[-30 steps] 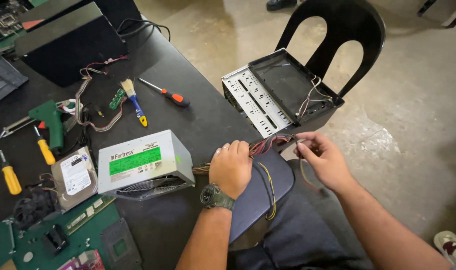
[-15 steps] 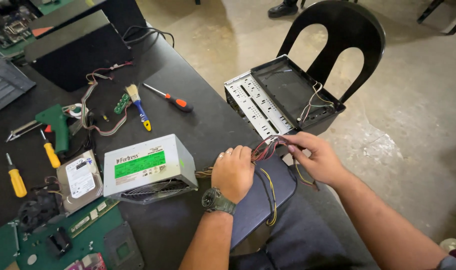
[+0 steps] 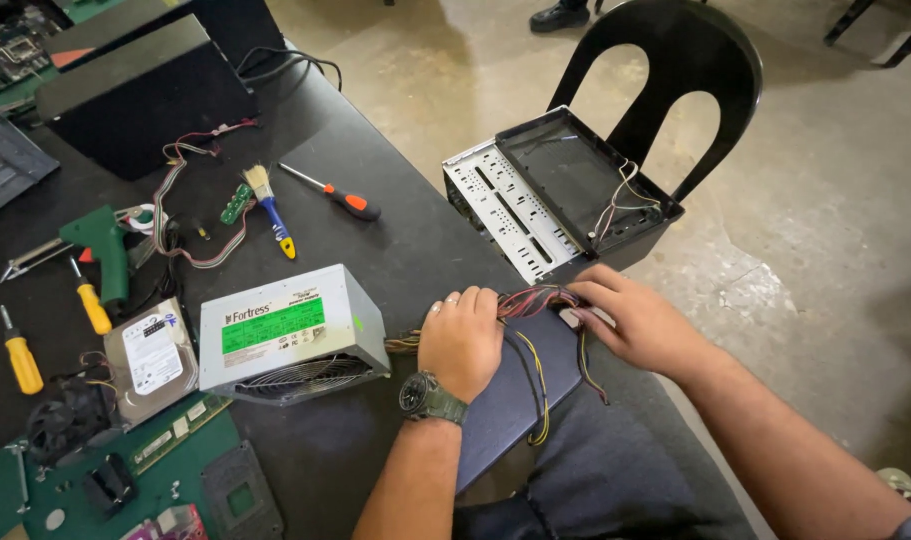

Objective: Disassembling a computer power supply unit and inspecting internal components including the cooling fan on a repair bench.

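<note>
**Both hands on the power supply's cable bundle**

The person sits at the edge of a dark tabletop [image 3: 375,150], and both hands are busy with one thing — the loose bundle of coloured wires [image 3: 535,300] that trails out of the grey power supply box [image 3: 290,335]. The left hand [image 3: 462,338], with a wristwatch just behind it, lies palm-down with fingers curled over the wires, pinning them against the tabletop edge and a dark panel [image 3: 515,400] resting over the lap. The right hand [image 3: 640,322] is closed around the far end of the bundle, fingertips pinched at what looks like a pale connector; how firm that pinch is I cannot tell.

The box lies on its side with the fan grille facing the person, so the wires run straight towards the hands. Just beyond them, an opened computer case [image 3: 555,195] sits on a black plastic chair [image 3: 675,70] — near enough to reach.

Tools are pushed away to the left: an orange-handled screwdriver [image 3: 340,195], a small brush [image 3: 268,207], two yellow-handled screwdrivers [image 3: 20,355], a green glue gun [image 3: 100,250] and a hard drive [image 3: 155,355].
</note>
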